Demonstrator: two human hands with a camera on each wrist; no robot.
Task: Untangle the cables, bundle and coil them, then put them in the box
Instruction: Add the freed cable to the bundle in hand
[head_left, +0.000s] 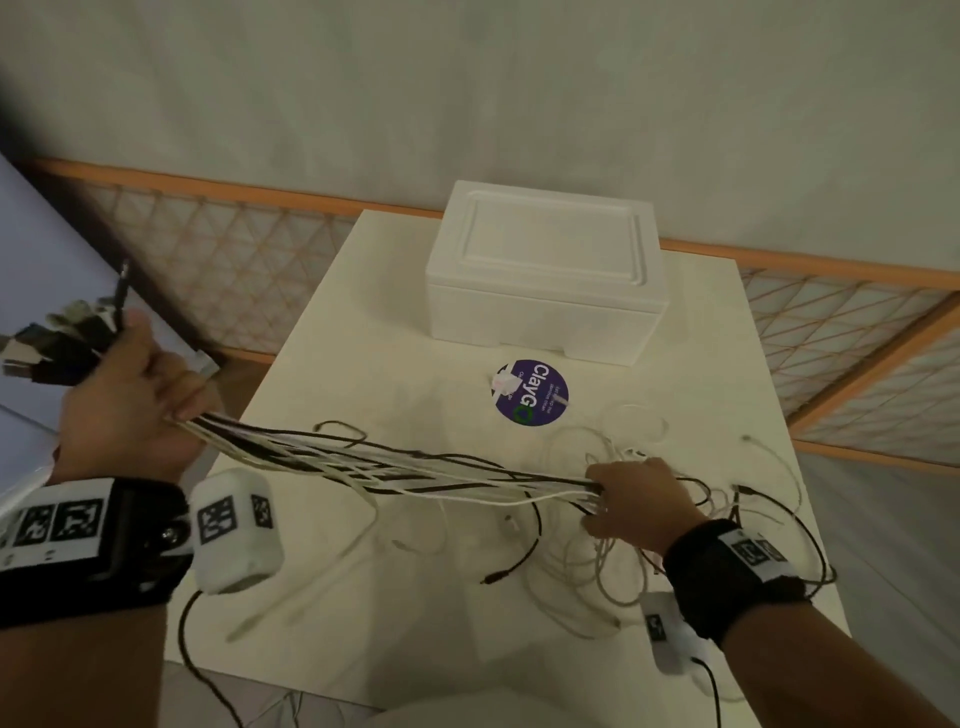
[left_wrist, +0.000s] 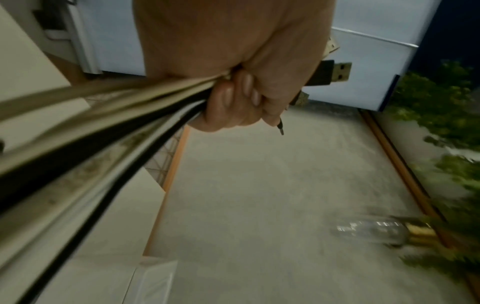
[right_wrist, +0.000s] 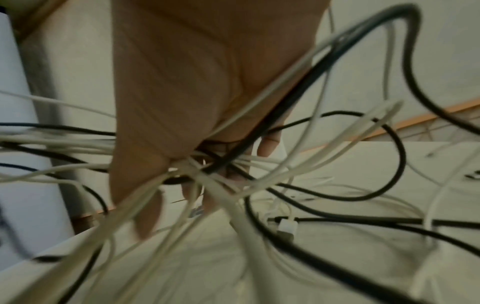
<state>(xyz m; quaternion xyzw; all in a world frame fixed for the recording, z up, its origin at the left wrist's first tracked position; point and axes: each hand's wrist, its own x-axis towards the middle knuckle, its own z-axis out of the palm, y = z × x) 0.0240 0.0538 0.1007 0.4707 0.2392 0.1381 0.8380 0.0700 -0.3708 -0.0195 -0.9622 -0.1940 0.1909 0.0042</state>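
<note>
A bundle of black and white cables (head_left: 384, 470) stretches taut between my two hands above the white table (head_left: 415, 613). My left hand (head_left: 130, 395) grips the plug ends, raised off the table's left edge; USB plugs (left_wrist: 330, 73) stick out beyond its curled fingers (left_wrist: 233, 96). My right hand (head_left: 631, 501) holds the bundle low over the table at the right, cables running through its fingers (right_wrist: 145, 216). Loose tangled loops (head_left: 613, 571) lie under and around it. The white foam box (head_left: 545, 270) stands shut with its lid on at the table's far side.
A round purple sticker (head_left: 531, 392) lies on the table in front of the box. An orange-framed lattice rail (head_left: 234, 275) runs behind the table. A pale panel (head_left: 47, 270) stands at the left. Camera leads hang from both wrists.
</note>
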